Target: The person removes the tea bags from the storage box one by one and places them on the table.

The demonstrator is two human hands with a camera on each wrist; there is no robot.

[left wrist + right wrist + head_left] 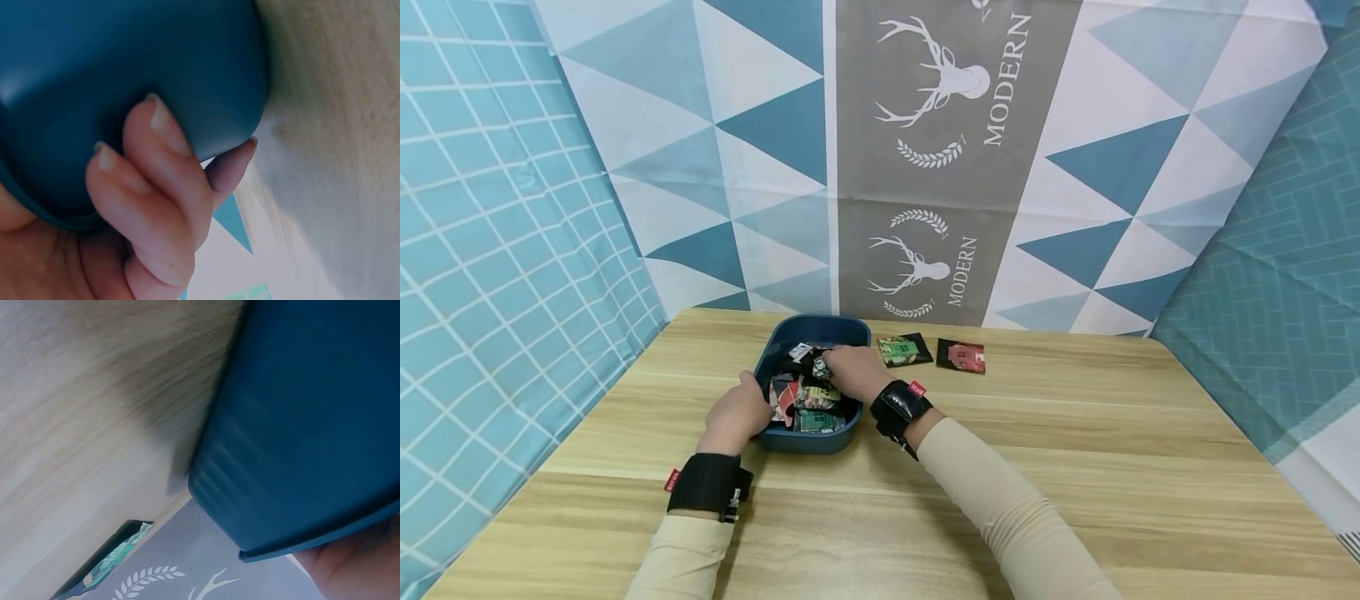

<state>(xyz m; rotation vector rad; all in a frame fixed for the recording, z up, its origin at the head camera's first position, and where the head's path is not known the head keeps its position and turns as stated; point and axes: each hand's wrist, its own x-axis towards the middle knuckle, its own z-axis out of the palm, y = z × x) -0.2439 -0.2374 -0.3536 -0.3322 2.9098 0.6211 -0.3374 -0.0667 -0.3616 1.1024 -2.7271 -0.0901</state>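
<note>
Left hand (737, 410), head view: grips the near-left side of the blue bin (808, 446) at its rim.
Right hand (855, 372): reaches over the right rim among the jumbled packets (818, 398) inside; its fingertips are hidden, so cannot tell whether they pinch one.
Bin place: on the desk (1075, 467), left of middle, near the far edge.
Desk room: wide surface to the right and toward the person; patterned cloth (917, 167) rises behind.
Bin contents: small, glossy, with red, green and yellow patches.
Loose pair: green-and-black packet (905, 350) and red-and-black packet (961, 356), right of the bin, slightly apart.
Left wrist view: bent fingers (147, 212) against the smooth outer wall.
Right wrist view: sloping wall meets the desk; part of the right hand shows beyond the rim.
</note>
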